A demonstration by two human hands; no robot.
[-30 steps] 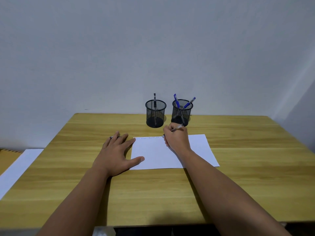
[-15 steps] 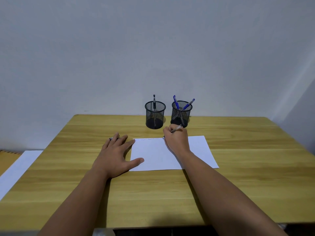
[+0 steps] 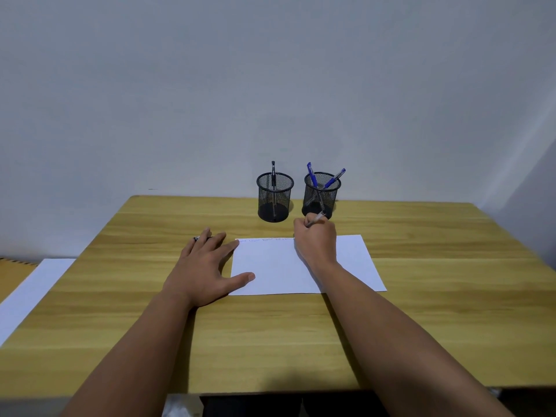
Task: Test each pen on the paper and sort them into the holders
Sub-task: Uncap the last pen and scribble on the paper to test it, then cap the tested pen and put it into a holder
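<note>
At frame centre, a clear-barrelled pen (image 3: 316, 219) was gripped by the right hand (image 3: 316, 240) at the white paper sheet's (image 3: 276, 266) top edge; the left hand (image 3: 204, 266), fingers spread, was pressed flat on its left edge.

White paper (image 3: 279, 266) flat on desk, faint scribble row along far edge. Clear pen (image 3: 316, 219) tilted, tip near that edge, gripped. Two black mesh holders behind paper, side by side, apart: left holder (image 3: 275, 196) has one black pen (image 3: 273, 173) upright, right holder (image 3: 321, 194) has two blue pens (image 3: 313, 176) leaning, crossed
</note>
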